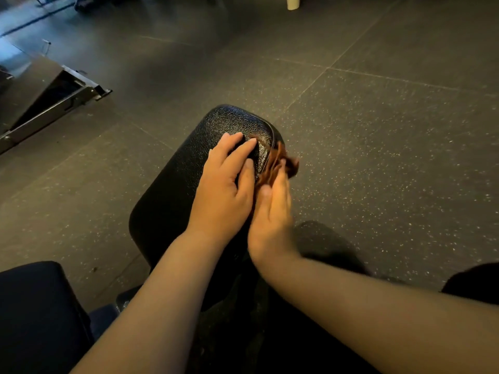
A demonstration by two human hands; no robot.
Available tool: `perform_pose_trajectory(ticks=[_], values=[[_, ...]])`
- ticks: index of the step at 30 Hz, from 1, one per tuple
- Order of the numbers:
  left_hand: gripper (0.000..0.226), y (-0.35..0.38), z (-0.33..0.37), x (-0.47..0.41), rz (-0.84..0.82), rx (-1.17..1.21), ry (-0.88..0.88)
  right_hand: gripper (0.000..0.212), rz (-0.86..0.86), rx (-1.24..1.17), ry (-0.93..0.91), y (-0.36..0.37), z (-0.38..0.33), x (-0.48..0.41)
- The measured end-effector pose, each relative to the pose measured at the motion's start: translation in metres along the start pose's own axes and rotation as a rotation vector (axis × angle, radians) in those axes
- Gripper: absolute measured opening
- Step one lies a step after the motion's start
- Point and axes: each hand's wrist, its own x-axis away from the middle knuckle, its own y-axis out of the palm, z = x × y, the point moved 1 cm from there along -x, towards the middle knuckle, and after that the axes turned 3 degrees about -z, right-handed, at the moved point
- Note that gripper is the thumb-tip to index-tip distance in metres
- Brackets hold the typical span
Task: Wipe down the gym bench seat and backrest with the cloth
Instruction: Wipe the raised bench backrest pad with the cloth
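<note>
**Head view.** Bench pad (172, 184), black with a grained, leather-like cover, runs away from the person to a rounded far end. Whether this section is the seat or the backrest cannot be told from here.

Left hand (224, 184) lies flat on the pad just inside its right edge, fingers straight and loosely spread, the fingertips near the far right corner. It holds nothing. Its likely purpose is to steady the person or the pad while the other hand works.

Right hand (270, 211) stands edge-on against the right edge of the pad, touching the left hand, and is blurred. Cloth (279, 161), brown and bunched, sits at these fingertips, partly on the piped seam of the right edge and partly hanging off the side over the floor (378, 157). The fingers look nearly straight, and the blur hides whether they pinch the cloth or only press it to the pad. The position suggests the side edge and far right corner are being wiped. Most of the top surface near the person has no cloth on it.

Another machine frame (48, 101) stands well apart at the left. A pale cylinder (293, 2) stands on the floor far off at the top.

No brand, label or writing can be read on the pad, the cloth or the floor.
</note>
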Motion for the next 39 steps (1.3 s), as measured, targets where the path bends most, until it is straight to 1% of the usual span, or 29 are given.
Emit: perform_pose_trajectory(ticks=[2, 4, 6, 8, 11, 15, 18, 21, 24, 25, 27, 29, 32, 33, 35, 39], values=[[0.045, -0.005, -0.003, -0.005, -0.087, -0.048, 0.067, 0.052, -0.031, -0.005, 0.079, 0.001, -0.005, 0.005], [0.047, -0.007, -0.006, -0.011, -0.114, -0.009, 0.109, 0.051, -0.010, -0.044, 0.121, -0.001, -0.015, -0.012], [0.047, -0.004, -0.009, -0.012, -0.103, 0.030, 0.118, 0.049, 0.037, -0.109, 0.126, -0.006, -0.024, -0.036], [0.046, -0.003, -0.008, -0.009, -0.080, 0.041, 0.110, 0.048, 0.042, -0.122, 0.108, -0.007, -0.022, -0.045], [0.046, -0.002, -0.005, -0.005, -0.072, 0.039, 0.111, 0.051, 0.074, -0.087, 0.097, 0.003, 0.002, -0.015], [0.047, -0.001, -0.005, -0.002, -0.087, 0.012, 0.115, 0.055, 0.031, -0.160, 0.073, 0.017, 0.020, 0.026], [0.047, 0.001, -0.007, -0.001, -0.079, 0.016, 0.125, 0.050, 0.083, -0.122, 0.002, 0.012, 0.004, 0.002], [0.046, 0.002, -0.009, -0.001, -0.072, 0.037, 0.117, 0.049, 0.081, -0.115, -0.066, 0.004, -0.008, -0.026], [0.045, 0.001, -0.010, -0.001, -0.068, 0.047, 0.126, 0.049, 0.147, -0.076, -0.172, 0.010, -0.002, -0.010], [0.045, 0.001, -0.010, -0.001, -0.064, 0.052, 0.132, 0.049, 0.175, -0.063, -0.182, 0.014, 0.001, 0.001], [0.044, 0.001, -0.012, -0.002, -0.053, 0.076, 0.135, 0.046, 0.180, -0.067, -0.199, 0.021, 0.004, 0.015], [0.044, 0.001, -0.014, -0.002, -0.041, 0.095, 0.135, 0.045, 0.180, -0.091, -0.239, 0.020, 0.003, 0.001], [0.044, 0.002, -0.013, -0.003, -0.044, 0.083, 0.137, 0.054, 0.198, -0.150, -0.205, 0.013, -0.003, -0.028], [0.044, 0.002, -0.012, -0.003, -0.049, 0.079, 0.133, 0.053, 0.196, -0.149, -0.201, 0.012, -0.003, -0.029], [0.045, 0.002, -0.012, -0.002, -0.059, 0.077, 0.124, 0.050, 0.172, -0.118, -0.199, 0.015, -0.001, -0.017], [0.044, 0.000, -0.014, -0.001, -0.057, 0.091, 0.127, 0.051, 0.106, -0.052, -0.234, 0.017, 0.011, 0.011]])
